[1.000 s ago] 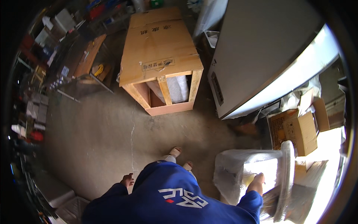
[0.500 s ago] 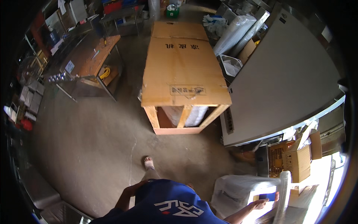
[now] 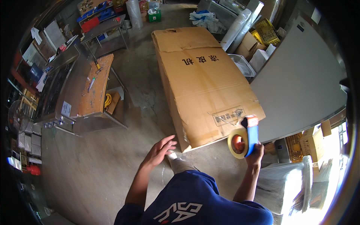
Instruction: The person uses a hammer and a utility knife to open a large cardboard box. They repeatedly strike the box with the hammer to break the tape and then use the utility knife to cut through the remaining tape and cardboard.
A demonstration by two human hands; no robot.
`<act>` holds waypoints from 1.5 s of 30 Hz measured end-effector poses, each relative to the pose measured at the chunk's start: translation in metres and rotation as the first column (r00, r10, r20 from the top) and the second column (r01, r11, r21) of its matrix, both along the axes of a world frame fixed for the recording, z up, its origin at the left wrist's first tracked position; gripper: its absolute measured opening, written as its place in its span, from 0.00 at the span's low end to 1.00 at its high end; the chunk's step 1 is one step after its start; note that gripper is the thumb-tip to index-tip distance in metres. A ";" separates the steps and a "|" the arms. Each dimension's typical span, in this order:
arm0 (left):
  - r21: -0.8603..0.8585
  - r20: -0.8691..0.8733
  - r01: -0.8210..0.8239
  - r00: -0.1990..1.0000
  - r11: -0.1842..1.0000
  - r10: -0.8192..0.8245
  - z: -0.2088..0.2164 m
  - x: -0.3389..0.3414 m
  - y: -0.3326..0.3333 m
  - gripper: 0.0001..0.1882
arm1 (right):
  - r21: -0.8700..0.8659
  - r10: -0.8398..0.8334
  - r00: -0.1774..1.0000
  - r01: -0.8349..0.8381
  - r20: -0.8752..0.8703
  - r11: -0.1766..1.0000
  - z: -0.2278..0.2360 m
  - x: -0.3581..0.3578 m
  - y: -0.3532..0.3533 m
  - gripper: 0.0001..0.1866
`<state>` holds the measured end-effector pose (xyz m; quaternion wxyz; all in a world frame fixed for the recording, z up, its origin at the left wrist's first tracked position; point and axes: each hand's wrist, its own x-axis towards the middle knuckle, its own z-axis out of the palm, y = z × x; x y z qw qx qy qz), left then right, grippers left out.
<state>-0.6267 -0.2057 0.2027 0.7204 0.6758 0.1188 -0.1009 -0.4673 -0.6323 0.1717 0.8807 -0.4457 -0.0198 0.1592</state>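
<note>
My right hand [image 3: 257, 152] is closed round the handle of a blue tape dispenser [image 3: 252, 137], which carries a roll of pale yellow tape [image 3: 233, 144]. The dispenser is raised over the near right corner of a large cardboard box [image 3: 202, 97]. Whether it touches the box I cannot tell. Fingers apart and holding nothing, my left hand [image 3: 159, 152] is beside the near left corner of the box. Printed marks and some creases show on the cardboard top.
On the left stands a workbench [image 3: 95, 86] with a wooden top bearing tools. A tall grey panel [image 3: 303, 82] leans to the right of the box. Plastic-wrapped goods [image 3: 279, 183] stand at the lower right. A green tub [image 3: 154, 16] is at the back.
My right hand has brought the tape dispenser from the wrapped goods to the box. My left hand has risen from my side. My view has moved nearer the box and turned.
</note>
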 end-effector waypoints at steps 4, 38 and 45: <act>-0.314 0.034 -0.075 0.995 0.946 0.090 0.009 0.060 0.053 0.33 | -0.511 0.464 0.885 -0.415 -0.035 0.753 0.080 0.024 0.177 0.23; -0.326 -0.051 0.448 0.871 0.833 -0.488 -0.012 0.653 0.525 0.06 | -0.766 0.425 0.905 -0.268 0.007 0.584 0.083 0.410 0.689 0.37; -0.122 0.143 0.330 0.939 0.936 -0.313 0.031 0.815 0.562 0.08 | -0.902 0.436 0.895 -0.261 -0.093 0.345 0.137 0.552 0.711 0.34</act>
